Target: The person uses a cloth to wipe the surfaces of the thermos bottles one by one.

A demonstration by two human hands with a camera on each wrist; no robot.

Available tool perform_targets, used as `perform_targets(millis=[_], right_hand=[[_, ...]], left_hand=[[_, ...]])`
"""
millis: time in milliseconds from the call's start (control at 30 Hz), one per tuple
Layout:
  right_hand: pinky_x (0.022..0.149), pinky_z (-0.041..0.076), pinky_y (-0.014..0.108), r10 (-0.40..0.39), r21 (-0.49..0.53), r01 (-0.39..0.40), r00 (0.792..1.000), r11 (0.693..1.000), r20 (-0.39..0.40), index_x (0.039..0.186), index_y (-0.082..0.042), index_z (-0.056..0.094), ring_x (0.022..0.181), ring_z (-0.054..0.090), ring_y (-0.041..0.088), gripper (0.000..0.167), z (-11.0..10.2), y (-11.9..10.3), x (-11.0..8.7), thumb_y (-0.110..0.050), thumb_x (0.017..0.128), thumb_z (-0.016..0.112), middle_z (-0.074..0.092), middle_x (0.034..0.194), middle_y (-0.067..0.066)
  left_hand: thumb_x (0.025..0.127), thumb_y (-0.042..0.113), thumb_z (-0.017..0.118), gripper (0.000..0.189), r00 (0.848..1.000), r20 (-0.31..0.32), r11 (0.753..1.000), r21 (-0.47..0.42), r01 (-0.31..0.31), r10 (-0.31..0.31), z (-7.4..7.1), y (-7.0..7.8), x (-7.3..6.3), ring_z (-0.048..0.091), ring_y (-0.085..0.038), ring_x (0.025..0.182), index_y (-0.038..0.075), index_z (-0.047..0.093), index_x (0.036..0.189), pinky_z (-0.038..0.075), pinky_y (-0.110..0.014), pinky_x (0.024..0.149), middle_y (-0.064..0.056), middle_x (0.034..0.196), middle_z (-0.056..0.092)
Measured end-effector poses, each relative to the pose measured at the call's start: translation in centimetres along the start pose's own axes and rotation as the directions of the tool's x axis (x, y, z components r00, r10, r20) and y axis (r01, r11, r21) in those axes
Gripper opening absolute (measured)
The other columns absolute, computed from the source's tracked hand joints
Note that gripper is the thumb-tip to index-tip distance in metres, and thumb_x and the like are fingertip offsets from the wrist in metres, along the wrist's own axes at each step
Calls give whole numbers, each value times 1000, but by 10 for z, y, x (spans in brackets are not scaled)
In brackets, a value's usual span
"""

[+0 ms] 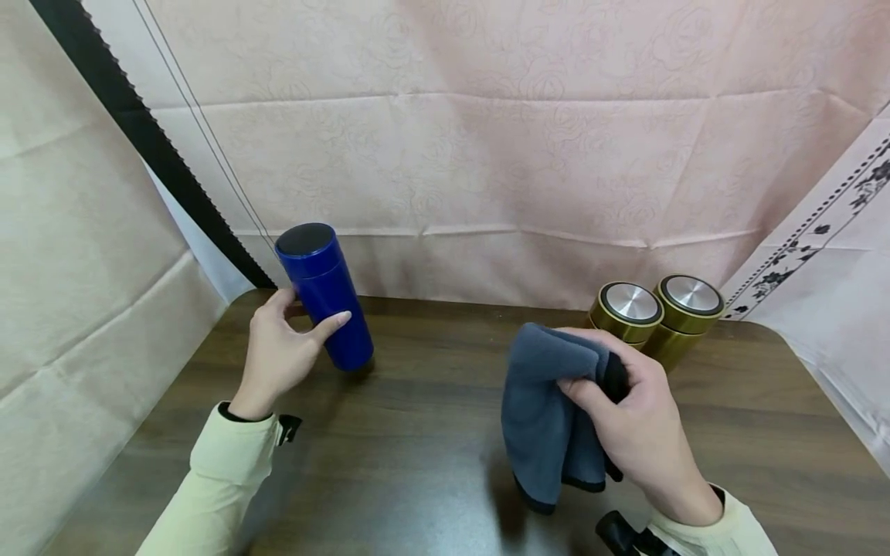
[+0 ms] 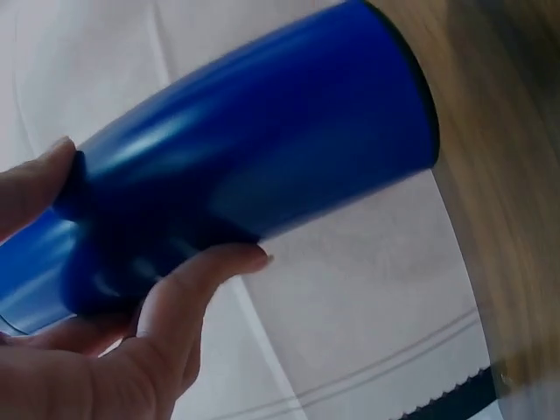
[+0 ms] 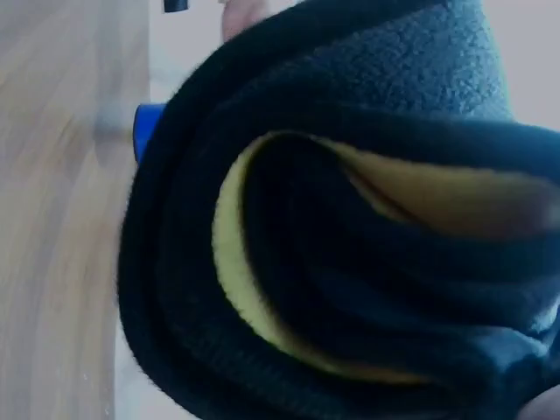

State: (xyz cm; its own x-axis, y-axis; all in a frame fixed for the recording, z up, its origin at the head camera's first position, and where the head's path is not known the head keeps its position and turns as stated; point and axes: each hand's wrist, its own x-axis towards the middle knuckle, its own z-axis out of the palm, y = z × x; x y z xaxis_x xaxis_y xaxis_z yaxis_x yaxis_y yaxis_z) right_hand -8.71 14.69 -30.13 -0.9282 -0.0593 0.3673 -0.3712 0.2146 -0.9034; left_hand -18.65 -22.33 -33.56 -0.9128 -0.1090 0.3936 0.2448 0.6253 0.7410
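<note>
Blue bottle [image 1: 325, 292] gripped in left hand [image 1: 281, 349], well apart from right hand [image 1: 640, 413], which grips gray-blue cloth [image 1: 544, 409]

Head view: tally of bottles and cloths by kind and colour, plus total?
Blue bottle: 1
Gold-green bottles: 2
Grey-blue cloth: 1
Total: 4

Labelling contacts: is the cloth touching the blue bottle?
Apart. Head view: a wide stretch of table lies between the cloth and the blue bottle.
</note>
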Motion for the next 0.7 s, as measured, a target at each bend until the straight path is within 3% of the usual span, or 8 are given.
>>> perform_targets(millis=[200,400,467,700], right_hand=[[76,59,31,162,130,-166,986,977,41,130,-10,60,90,67,20,32,-7,4,4,-1,99,58,67,114,6],[77,60,34,310,213,-347,932,914,187,133,-17,50,91,68,19,28,-7,13,8,-16,106,54,62,117,3],[78,60,33,326,190,-365,922,911,208,134,-18,49,92,69,19,30,-4,15,8,-18,105,57,63,117,2],[78,61,35,325,153,-365,917,918,232,129,-16,51,95,70,21,41,2,15,8,-12,94,73,66,110,4]], left_hand=[[90,33,79,56,999,-16,999,26,45,-44,-9,-9,6,64,-36,114,1,61,132,58,-54,90,-19,128,65],[92,34,76,63,993,30,993,19,114,-115,-15,-22,10,61,-42,121,0,54,140,55,-60,98,-25,136,59],[93,37,75,66,989,37,990,26,141,-142,-16,-26,10,60,-44,123,-1,52,143,54,-61,99,-27,137,58],[93,37,75,69,983,29,983,43,178,-180,-15,-35,13,59,-45,124,-3,50,144,52,-61,101,-29,137,58]])
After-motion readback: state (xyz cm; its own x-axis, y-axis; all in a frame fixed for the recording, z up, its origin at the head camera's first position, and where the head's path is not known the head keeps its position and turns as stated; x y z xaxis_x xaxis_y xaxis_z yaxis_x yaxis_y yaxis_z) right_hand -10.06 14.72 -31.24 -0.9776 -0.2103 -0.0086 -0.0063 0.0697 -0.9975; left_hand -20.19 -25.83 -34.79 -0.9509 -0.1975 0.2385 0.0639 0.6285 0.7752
